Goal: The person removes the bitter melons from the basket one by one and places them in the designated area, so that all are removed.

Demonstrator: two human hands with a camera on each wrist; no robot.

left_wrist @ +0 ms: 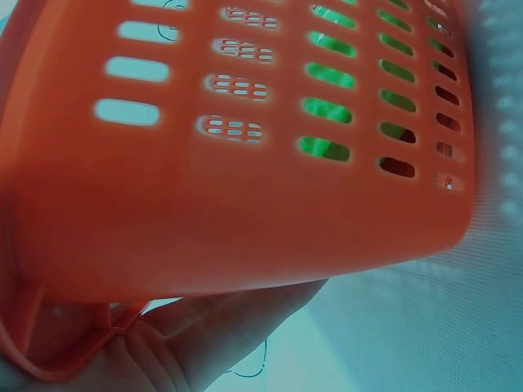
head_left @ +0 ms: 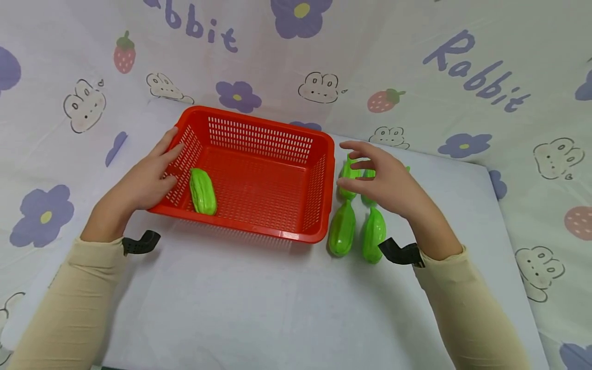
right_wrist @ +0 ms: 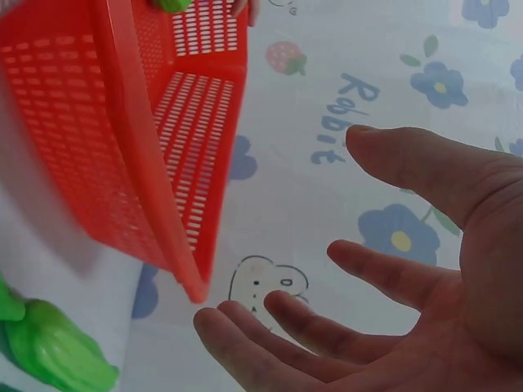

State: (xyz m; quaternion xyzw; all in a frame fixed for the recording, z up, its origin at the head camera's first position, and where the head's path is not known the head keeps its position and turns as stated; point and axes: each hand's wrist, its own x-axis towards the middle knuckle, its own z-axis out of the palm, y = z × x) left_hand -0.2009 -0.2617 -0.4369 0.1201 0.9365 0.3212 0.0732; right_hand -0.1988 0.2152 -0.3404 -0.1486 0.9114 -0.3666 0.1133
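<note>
My left hand [head_left: 150, 177] grips the left rim of a red plastic basket [head_left: 259, 226], its fingers bent over the edge. In the left wrist view part of that hand [left_wrist: 237, 327] shows against the basket's outer wall. Inside, near the left wall, lies one glossy green ridged vegetable [head_left: 203, 192], long and plump. My right hand [head_left: 386, 180] is held just beyond the basket's right rim, fingers spread and bent a little, nothing between them. Beneath and beside it several like green vegetables [head_left: 342, 231] lie in two columns, the far ones partly hidden by the hand.
The basket stands on a white-covered table [head_left: 277, 308], whose front part stretches towards me. Behind it hangs a pale cloth [head_left: 356, 51] printed with rabbits, flowers and strawberries. A black wrist mount [head_left: 401, 253] sticks out from my right cuff, another [head_left: 141, 242] from the left.
</note>
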